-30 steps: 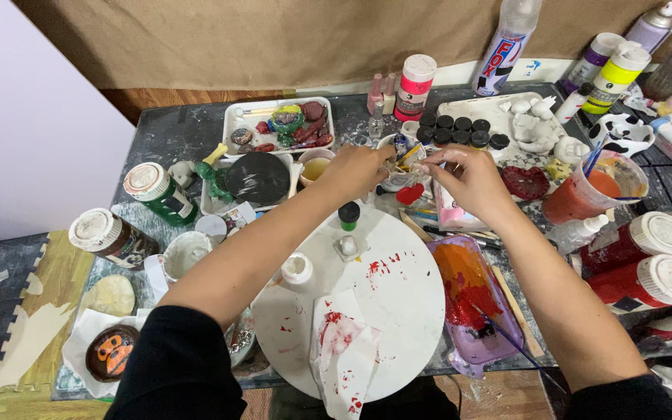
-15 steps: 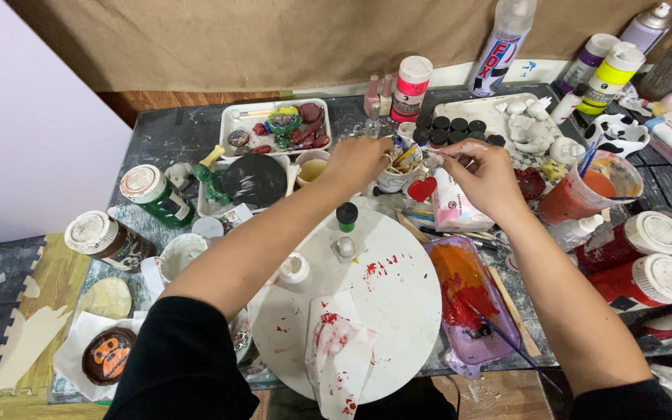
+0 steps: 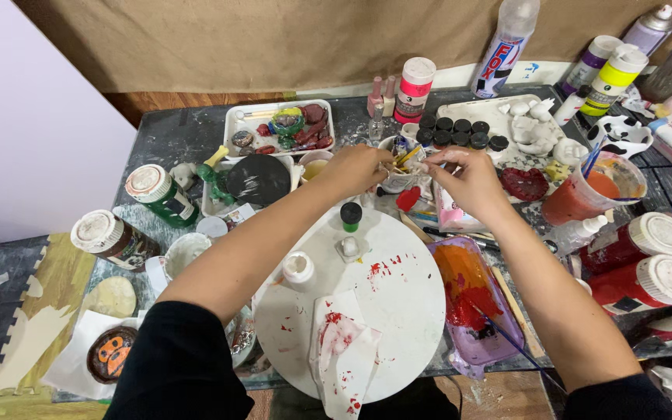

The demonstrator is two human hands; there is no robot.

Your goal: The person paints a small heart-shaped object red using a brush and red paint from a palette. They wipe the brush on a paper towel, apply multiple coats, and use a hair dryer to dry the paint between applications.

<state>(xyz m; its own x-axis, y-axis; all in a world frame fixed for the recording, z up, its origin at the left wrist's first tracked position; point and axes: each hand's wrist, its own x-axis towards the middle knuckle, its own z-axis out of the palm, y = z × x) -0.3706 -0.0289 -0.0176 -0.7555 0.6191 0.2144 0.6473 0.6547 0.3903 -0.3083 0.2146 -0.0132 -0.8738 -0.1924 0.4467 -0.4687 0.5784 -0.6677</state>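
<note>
Both hands meet over a small white cup [image 3: 395, 180] packed with brushes, behind a round white board [image 3: 410, 311] spattered with red paint. My left hand [image 3: 358, 168] pinches the yellow-tipped brushes at the cup's rim. My right hand [image 3: 470, 176] pinches a thin brush handle on the cup's right side. A red heart-shaped piece [image 3: 408, 198] lies just below the cup. On the board stand a black-capped little bottle [image 3: 351, 215], a small white piece [image 3: 349, 247] and a white cap [image 3: 299, 267]. A red-stained tissue [image 3: 340, 351] lies on its near edge.
A purple palette tray [image 3: 472, 303] with red and orange paint lies right of the board. Further right are a red cup of orange water [image 3: 585, 194] and two red jars [image 3: 651, 260]. A black disc [image 3: 258, 180], green jar [image 3: 159, 195] and brown jar [image 3: 112, 238] are left.
Both hands stay at the brush cup, with only small finger shifts. The view has drifted slightly.
</note>
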